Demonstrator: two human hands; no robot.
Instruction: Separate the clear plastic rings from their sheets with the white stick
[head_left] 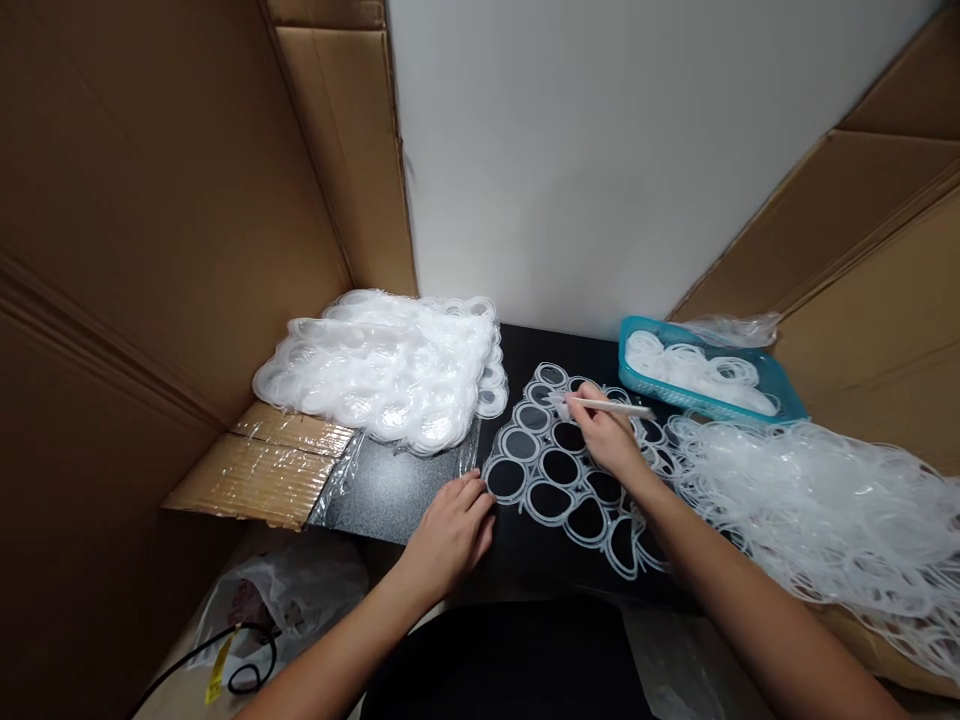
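A translucent sheet of joined rings (560, 467) lies on the black tabletop (382, 500). My right hand (600, 430) is closed around a thin white stick-like tool (619, 407) over the upper middle of the sheet; the tool points back to the right, and a bit of clear material shows at the fingertips. My left hand (454, 525) rests at the sheet's lower left corner, fingers bent and close together; whether they grip anything is hidden.
Stacked white ring sheets (390, 370) lie at the back left, beside plastic-wrapped cardboard (255, 465). A teal basket (712, 400) of loose rings stands back right, before a large translucent ring pile (840, 500). Cardboard walls flank the table. A plastic bag (292, 590) lies below left.
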